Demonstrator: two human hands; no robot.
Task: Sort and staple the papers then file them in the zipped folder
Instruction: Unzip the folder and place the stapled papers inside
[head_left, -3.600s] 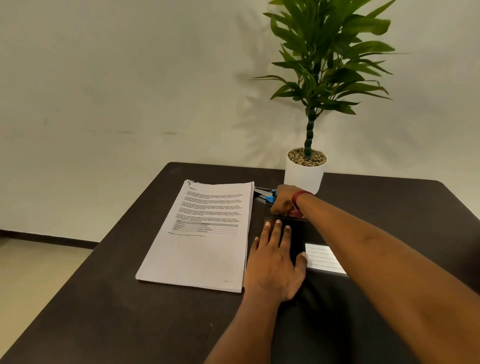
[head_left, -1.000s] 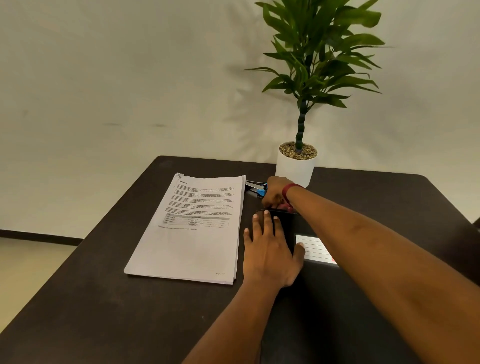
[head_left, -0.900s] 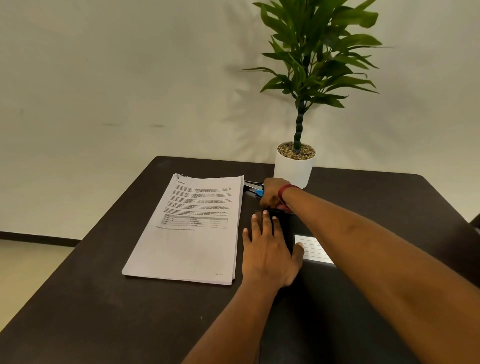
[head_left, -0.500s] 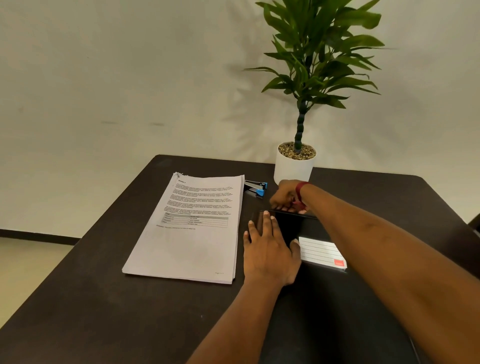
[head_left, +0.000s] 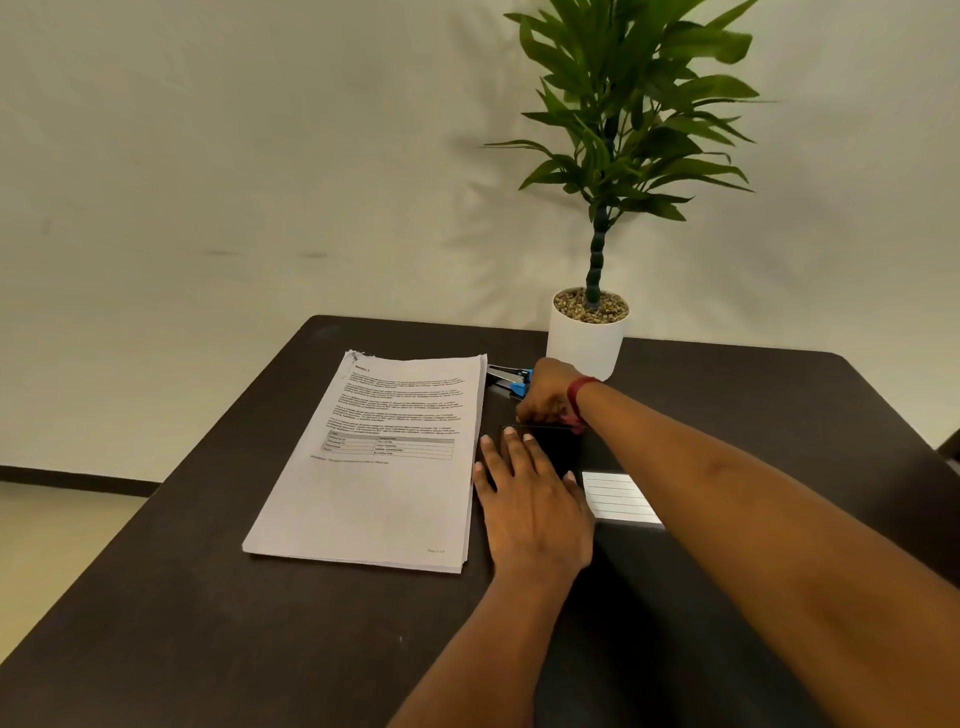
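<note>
Black zipped folder, centre-right: left hand flat on it, fingers straight; right hand pinches its far edge, fingers curled. White printed paper stack just left. White pot: pebbles, green plant.

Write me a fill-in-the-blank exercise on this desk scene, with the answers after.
1. The stack of papers lies to the ____ of the black folder.
2. The stapler beyond the papers is part black, part ____.
3. The right hand, which grips the folder's far edge, has a ____ band round its wrist.
4. The left hand lies flat on the folder beside its lined ____ label.

Answers: left; blue; red; white.
</note>
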